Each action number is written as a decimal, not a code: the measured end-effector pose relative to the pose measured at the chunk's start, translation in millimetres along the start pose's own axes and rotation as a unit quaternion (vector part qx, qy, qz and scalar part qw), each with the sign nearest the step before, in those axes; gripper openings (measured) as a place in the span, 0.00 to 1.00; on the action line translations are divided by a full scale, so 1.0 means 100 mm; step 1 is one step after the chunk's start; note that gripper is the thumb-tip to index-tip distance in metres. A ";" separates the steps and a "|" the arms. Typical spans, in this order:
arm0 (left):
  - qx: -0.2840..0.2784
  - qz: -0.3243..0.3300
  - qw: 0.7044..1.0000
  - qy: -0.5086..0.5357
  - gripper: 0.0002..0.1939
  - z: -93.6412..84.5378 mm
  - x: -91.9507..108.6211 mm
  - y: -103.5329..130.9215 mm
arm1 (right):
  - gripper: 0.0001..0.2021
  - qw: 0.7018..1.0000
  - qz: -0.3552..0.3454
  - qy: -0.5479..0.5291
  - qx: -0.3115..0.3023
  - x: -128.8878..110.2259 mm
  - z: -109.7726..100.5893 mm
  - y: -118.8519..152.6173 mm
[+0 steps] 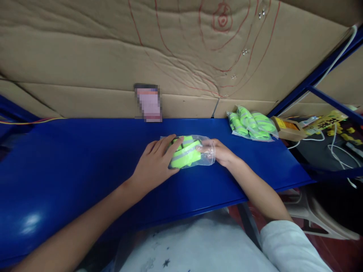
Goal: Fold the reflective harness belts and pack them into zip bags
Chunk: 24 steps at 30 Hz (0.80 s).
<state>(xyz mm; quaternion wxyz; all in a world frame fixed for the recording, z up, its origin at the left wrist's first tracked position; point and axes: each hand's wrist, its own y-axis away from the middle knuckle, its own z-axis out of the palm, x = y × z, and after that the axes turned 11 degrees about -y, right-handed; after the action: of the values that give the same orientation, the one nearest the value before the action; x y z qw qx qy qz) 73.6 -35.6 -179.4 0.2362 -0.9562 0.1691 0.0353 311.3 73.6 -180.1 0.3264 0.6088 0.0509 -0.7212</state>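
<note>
A clear plastic bag [208,153] lies on the blue table in front of me, with a folded neon-green reflective strap [185,153] inside, banded in silver-grey. My left hand [154,158] grips the bag's left end, thumb along the near side and fingers over the top. At the bag's right end, my right hand [218,151] pinches with its fingertips by the strap. Clear plastic overlaps those fingertips, and I cannot tell whether they are inside the bag or behind it.
Several bagged neon-green rolls [251,124] are piled at the table's back right, beside a small cardboard box [289,128]. A phone-like object [149,104], blurred, leans on the cardboard wall [99,68]. White cables [340,151] and a plastic stool [320,215] are at the right.
</note>
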 end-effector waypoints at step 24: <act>0.049 0.044 0.997 -0.040 0.18 0.00 -0.40 0.21 | 0.28 1.000 0.007 -0.012 0.022 -0.28 -0.49 -0.07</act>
<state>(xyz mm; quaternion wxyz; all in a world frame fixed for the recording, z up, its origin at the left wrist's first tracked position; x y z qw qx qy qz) 28.9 -40.8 -182.5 0.2879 -0.9328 0.2034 0.0756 350.5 113.6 -169.6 0.3188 0.6072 0.0265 -0.7273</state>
